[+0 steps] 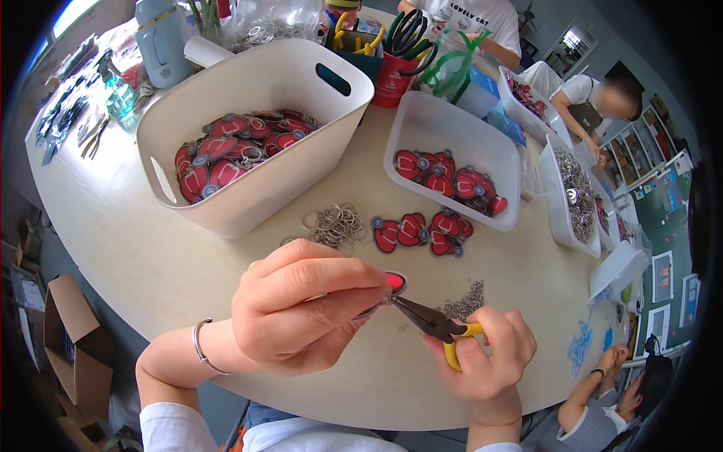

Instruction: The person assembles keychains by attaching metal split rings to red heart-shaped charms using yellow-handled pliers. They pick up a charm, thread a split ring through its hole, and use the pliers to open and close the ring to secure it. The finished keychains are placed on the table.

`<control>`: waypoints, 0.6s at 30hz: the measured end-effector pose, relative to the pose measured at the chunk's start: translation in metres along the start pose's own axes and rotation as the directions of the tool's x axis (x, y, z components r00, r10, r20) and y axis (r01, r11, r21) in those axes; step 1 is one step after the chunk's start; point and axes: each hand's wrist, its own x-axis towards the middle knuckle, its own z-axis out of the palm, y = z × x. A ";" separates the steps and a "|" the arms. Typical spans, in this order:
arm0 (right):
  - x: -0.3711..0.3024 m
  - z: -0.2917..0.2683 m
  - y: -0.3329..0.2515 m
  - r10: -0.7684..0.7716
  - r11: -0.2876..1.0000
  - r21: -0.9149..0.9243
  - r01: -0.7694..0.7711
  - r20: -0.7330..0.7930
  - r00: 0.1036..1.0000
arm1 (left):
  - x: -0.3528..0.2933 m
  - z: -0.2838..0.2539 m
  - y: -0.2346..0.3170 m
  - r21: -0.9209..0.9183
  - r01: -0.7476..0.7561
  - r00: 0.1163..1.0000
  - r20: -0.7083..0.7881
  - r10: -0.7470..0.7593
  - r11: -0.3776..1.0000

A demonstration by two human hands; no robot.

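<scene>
My left hand (294, 309) pinches a flat red charm (395, 282) with a dark edge, and my fingers cover most of it. In my right hand (486, 354) are long-nosed pliers (425, 318) with yellow handles. Their dark tips meet the charm's lower edge; any small part between the jaws is too small to make out. Just beyond my left hand lies a heap of silver split rings (339, 226). Several red charms (413, 230) rest to the right of it. Behind the pliers, small metal links (463, 303) are piled on the table (316, 399).
A large white tub (279, 173) and a translucent bin (452, 117), both holding red charms, stand beyond my hands. Farther right is a bin of metal parts (575, 197). A red cup (390, 81) holds scissors; a blue jug (160, 45) stands far left. Other people sit around the table.
</scene>
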 end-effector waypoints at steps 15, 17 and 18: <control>0.008 -0.010 0.018 0.148 0.812 0.518 -0.268 0.261 0.954 | 0.007 -0.006 -0.006 -0.047 -0.059 0.983 0.171 0.066 0.997; 0.008 -0.010 0.017 0.143 0.824 0.503 -0.261 0.261 0.955 | 0.007 -0.006 -0.006 -0.046 -0.055 0.984 0.168 0.062 0.997; 0.009 -0.010 0.017 0.146 0.828 0.496 -0.262 0.260 0.955 | 0.007 -0.006 -0.007 -0.046 -0.054 0.984 0.165 0.061 0.998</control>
